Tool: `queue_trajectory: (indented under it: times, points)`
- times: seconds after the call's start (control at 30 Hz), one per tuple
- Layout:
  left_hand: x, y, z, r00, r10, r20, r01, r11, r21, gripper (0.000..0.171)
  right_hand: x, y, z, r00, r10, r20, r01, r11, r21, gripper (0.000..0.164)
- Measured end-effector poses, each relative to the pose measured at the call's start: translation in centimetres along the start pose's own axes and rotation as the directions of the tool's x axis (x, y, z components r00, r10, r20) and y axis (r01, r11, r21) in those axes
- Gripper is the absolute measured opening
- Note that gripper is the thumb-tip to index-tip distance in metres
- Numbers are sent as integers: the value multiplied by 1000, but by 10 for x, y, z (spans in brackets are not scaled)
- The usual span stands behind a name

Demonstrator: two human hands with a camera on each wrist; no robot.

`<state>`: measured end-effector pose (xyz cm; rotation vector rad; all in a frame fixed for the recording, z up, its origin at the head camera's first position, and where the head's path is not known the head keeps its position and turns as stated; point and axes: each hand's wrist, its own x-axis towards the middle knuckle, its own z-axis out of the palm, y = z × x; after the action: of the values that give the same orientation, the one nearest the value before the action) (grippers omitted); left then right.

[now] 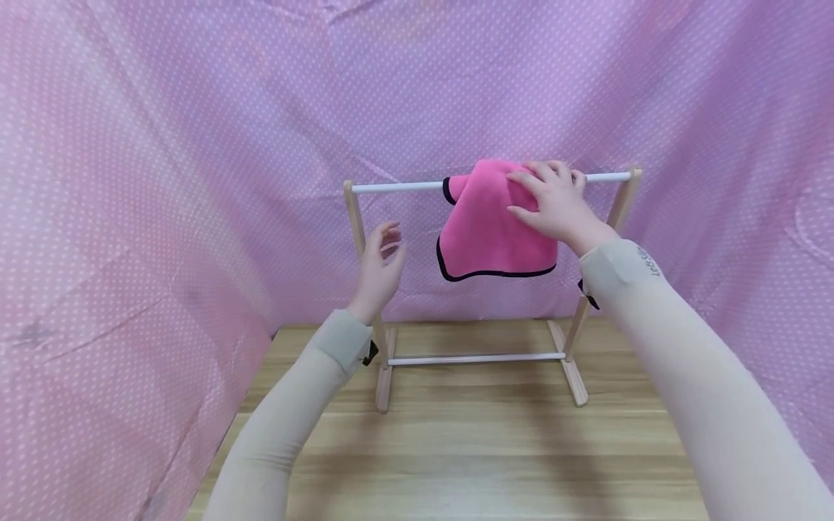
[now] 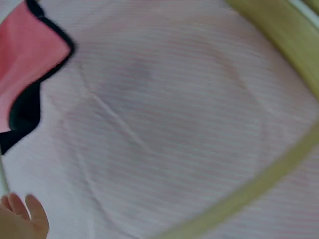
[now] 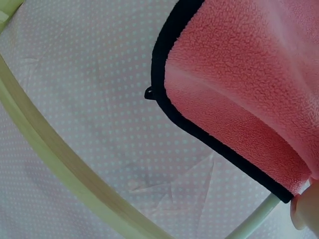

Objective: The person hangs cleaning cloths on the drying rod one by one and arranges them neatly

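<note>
The right hand (image 1: 558,205) is spreading wide on the fuzzy pink, black-edged cloth (image 1: 491,228); the left hand (image 1: 379,273) is curving loosely.

I am standing at a small, fabric-walled booth; whether it sits in a home, a studio or a workshop, I cannot tell. Pink-lilac sheeting (image 1: 260,108) with rows of white dots, creased and wrinkled, closes in the left, far and right sides. Below, a pale wood-grain surface (image 1: 456,449) runs up to the far sheet. On it stands a light wooden rack (image 1: 476,359) with two white crossbars, like a small household drying stand.
</note>
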<state>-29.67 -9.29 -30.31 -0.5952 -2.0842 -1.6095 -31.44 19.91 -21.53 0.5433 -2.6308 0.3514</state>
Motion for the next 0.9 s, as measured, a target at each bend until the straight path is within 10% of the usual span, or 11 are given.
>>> queue_trajectory:
  times: [0.47,0.9]
  points:
    - [59,39,43,973,-209,95,213,977,-29,36,0,-2,5,999,-2,-33,1,1000,-6,49]
    - [92,56,38,993,-117,4,117,993,16,25,-1,-3,5,999,0,-40,-1,1000,-21,48]
